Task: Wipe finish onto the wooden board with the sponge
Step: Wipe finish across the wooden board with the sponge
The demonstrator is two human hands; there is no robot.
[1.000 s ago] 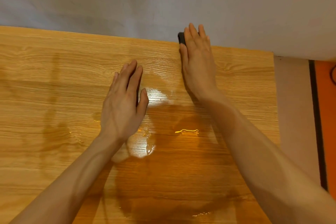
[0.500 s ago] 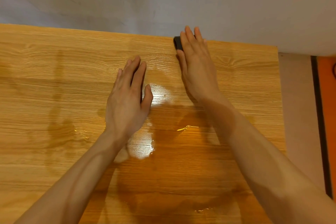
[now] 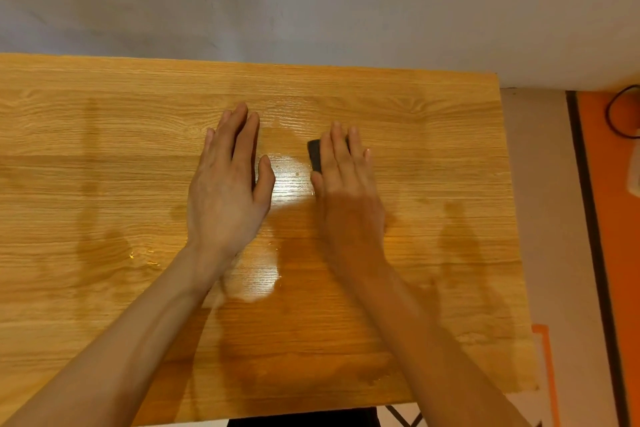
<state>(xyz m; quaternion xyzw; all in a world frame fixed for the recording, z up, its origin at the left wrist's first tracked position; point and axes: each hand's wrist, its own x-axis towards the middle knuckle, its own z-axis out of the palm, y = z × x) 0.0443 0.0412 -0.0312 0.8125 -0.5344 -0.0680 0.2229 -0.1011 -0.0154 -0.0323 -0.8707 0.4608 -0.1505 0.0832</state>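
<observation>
Head view: wooden board [image 3: 433, 156] filled most of frame, grain running left to right, wet glossy patches near its centre. Left hand [image 3: 227, 191] lay flat on board, fingers straight and together, grip holding nothing. Right hand [image 3: 348, 194] pressed flat on dark sponge [image 3: 314, 155] just right of board centre, fingers straight over it; sponge's left edge showed beyond fingers. Grey wall [image 3: 311, 0] behind board's far edge. Orange floor strip [image 3: 620, 253] right of board.

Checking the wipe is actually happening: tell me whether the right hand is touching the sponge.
Touching. The head view shows the right hand lying flat over the dark sponge, straight fingers pressing it onto the wooden board, with no gap visible.
</observation>
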